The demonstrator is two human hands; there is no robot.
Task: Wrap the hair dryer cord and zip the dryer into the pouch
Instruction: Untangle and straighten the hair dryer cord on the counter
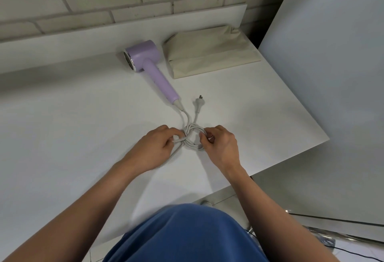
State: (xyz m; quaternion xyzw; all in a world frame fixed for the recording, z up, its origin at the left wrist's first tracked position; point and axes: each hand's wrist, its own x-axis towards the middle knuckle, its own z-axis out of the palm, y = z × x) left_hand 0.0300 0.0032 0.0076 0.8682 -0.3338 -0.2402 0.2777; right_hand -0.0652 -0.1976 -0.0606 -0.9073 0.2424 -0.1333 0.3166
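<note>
A lilac hair dryer [148, 65] lies on the white table [83, 116], head toward the brick wall, handle pointing at me. Its white cord [192, 131] is gathered into a small coil in front of the handle. The plug [198, 103] sticks out beyond the coil, prongs facing away. My left hand [156, 146] pinches a strand at the coil's left side. My right hand [221, 144] pinches the coil's right side. A beige fabric pouch [209, 52] lies flat to the right of the dryer head, apart from both hands.
The table's right edge [291, 153] runs diagonally close to my right hand. A large white panel [332, 53] stands beyond that edge. A brick wall [104, 1] backs the table. Dark cables [353, 251] lie on the floor at lower right.
</note>
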